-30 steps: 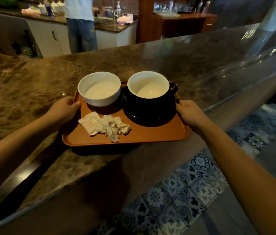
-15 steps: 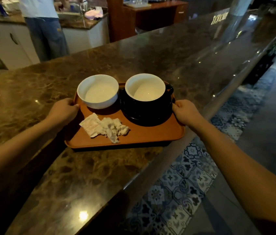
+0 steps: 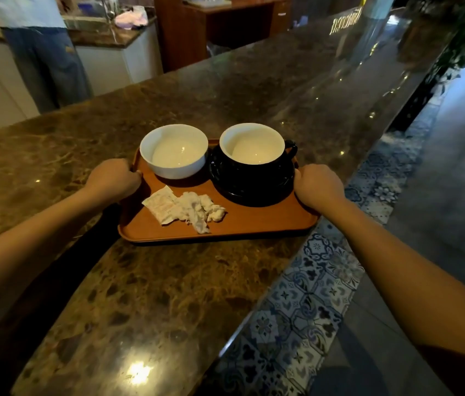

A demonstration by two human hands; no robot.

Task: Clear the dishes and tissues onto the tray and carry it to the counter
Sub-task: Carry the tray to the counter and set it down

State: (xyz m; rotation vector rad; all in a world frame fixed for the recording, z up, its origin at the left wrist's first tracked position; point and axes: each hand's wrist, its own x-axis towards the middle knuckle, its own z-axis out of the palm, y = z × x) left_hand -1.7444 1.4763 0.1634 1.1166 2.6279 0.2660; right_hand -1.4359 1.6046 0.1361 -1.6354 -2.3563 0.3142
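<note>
An orange-brown tray lies flat on the brown marble counter, its right corner near the counter's edge. On it stand a white bowl at the back left and a black cup with a white inside on a black saucer at the back right. Crumpled white tissues lie in front of the bowl. My left hand grips the tray's left rim. My right hand grips its right rim beside the saucer.
A person in jeans stands behind the counter at a back worktop with a sink. A wooden cabinet is at the back centre. Patterned floor tiles lie below the counter's right edge. The counter stretches far right.
The tray has gone from overhanging the counter's near edge to lying further in on the marble. Both hands stay on its rims.
</note>
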